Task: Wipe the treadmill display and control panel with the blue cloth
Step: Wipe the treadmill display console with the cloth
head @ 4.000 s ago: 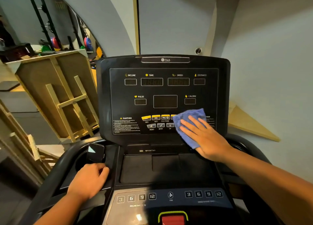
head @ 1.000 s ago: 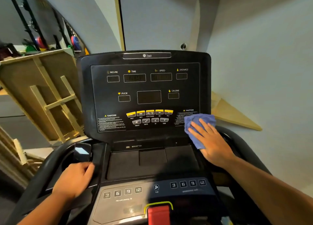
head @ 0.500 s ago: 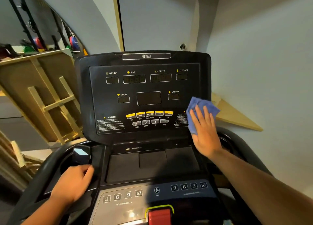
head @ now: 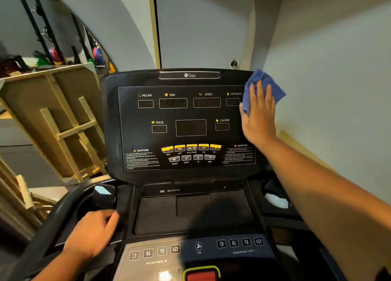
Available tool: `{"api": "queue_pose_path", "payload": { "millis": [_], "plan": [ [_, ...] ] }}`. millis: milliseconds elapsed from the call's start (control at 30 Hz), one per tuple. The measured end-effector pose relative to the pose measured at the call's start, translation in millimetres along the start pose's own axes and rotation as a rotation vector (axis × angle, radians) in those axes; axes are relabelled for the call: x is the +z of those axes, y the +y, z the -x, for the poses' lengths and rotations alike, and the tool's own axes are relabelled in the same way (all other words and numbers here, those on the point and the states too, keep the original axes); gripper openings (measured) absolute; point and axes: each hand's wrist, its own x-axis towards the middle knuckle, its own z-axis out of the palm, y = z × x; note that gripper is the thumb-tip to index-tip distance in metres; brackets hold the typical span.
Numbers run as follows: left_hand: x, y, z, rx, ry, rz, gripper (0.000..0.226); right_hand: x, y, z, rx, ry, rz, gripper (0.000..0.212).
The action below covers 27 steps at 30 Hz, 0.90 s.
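Here the blue cloth (head: 267, 88) is pressed flat-fingered by the right hand (head: 257, 119) against the display (head: 190, 128) (upper right corner); the left hand (head: 93, 234) is curled over the console edge.

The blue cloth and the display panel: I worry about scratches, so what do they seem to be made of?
The blue cloth looks like soft fabric, perhaps microfibre: it folds and bunches under the right hand. The display panel looks like smooth black plastic with a printed overlay; faint sheen, flat white legends. Which plastic it is cannot be told.
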Motion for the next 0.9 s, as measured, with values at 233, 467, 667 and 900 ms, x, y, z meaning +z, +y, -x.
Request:
{"api": "queue_pose_path", "payload": {
  "millis": [233, 467, 667, 900],
  "plan": [
    [-4.6, 3.1, 0.6, -0.011, -0.007, 0.008, 0.042, 21.0, -2.6, 101.2, -0.133, -0.174, 0.153, 0.076],
    [-3.4, 0.6, -2.3, -0.012, -0.005, 0.000, 0.037, -13.8, -5.8, -31.9, -0.255, -0.136, 0.131, 0.071],
    [2.6, -2.6, -1.8, 0.004, 0.029, -0.010, 0.044, 11.8, -2.6, 56.7, 0.035, -0.055, -0.002, 0.068],
    [2.0, -2.7, -3.1, 0.011, 0.015, -0.001, 0.044, 30.7, -12.3, 142.1, -0.264, -0.258, 0.211, 0.081]
  ]
}}
